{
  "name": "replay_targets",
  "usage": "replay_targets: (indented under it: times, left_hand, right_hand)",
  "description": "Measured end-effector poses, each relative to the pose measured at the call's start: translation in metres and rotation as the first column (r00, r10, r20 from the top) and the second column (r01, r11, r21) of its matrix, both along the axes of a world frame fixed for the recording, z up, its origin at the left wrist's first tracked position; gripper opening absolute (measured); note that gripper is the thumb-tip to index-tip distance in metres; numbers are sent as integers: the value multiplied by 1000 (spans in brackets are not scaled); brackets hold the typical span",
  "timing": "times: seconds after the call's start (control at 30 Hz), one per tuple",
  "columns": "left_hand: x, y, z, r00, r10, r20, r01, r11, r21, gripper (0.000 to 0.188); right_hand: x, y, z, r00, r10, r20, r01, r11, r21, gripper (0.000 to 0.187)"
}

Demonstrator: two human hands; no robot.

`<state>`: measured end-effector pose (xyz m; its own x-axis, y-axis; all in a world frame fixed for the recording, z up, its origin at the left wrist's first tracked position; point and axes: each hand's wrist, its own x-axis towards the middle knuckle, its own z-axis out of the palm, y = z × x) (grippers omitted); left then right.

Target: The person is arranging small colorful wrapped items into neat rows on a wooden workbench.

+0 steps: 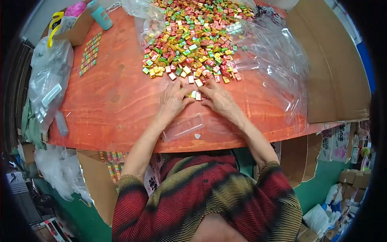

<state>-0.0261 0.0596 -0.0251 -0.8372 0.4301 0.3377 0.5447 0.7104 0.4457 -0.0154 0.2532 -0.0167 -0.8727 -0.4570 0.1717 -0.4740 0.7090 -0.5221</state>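
Note:
A large heap of small wrapped blocks point(193, 44) in red, yellow and green covers the far middle of the table. At its near edge, my left hand point(173, 97) and my right hand point(219, 97) face each other, with fingers bent and thumbs toward me. Between them, a short row of small wrapped blocks point(196, 95), pale yellow and white on top, is pinched at its two ends. Fingers hide part of the row. Nearer to me lies a clear plastic box part point(183, 127), with a small whitish piece point(197, 136) beside it.
Clear plastic packaging point(270, 60) and a tall cardboard panel point(338, 68) stand at the right. Blocks in rows point(90, 54) lie at the left, near a light blue bottle point(100, 15) and a plastic bag point(50, 76). An open carton point(98, 173) sits below the table's front edge.

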Motion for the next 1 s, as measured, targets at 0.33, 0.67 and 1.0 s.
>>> replay_targets:
  times: [0.33,0.67,1.0]
  left_hand:
    - [7,1,5,1000,6,29,-5,999,-39,37]
    - [12,4,8,998,7,67,-5,999,-35,38]
    - [13,8,5,998,-2,59,3,1000,-14,38]
  right_hand:
    - [10,18,15,991,-68,114,63,997,46,47]
    - [25,14,3,987,-104,121,106,994,-14,29]
    - [12,-6,-5,999,-41,-32,41,999,-15,31]
